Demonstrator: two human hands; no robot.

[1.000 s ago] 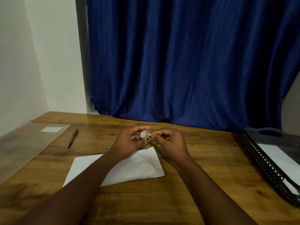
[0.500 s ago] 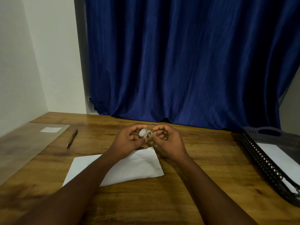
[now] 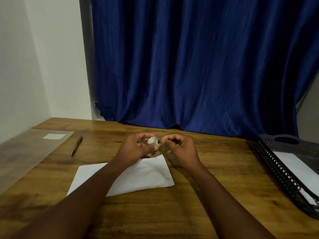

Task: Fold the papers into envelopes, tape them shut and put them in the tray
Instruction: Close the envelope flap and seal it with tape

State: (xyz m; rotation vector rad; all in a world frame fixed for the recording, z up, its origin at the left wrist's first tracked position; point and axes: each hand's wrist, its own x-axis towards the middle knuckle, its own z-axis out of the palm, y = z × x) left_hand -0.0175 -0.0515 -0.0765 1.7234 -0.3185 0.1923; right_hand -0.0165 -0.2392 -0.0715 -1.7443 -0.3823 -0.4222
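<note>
Both hands are raised just above the tabletop (image 3: 215, 195), close together over the far edge of a folded white paper (image 3: 143, 176). The left hand (image 3: 136, 149) grips a small roll of clear tape (image 3: 153, 140): its fingers (image 3: 146, 135) curl over the top of the roll and the thumb presses up from below, so the roll's pale round face tilts toward the camera. The right hand (image 3: 181, 150) is just beside it, fingers curled inward, with the thumb and forefinger pinched together at the right edge of the roll. Whether they hold the loose end of the tape is too small to tell, though something dark shows at the fingertips.

The folded paper lies flat on the tabletop beneath the forearms, its near left part hidden by the left arm. A black mesh tray (image 3: 283, 176) sits at the right edge of the tabletop, well apart from the hands, with white paper lying inside it. A dark pen (image 3: 76, 146) lies to the left, near a clear plastic sheet (image 3: 25, 152). A blue curtain (image 3: 189, 66) hangs behind.
</note>
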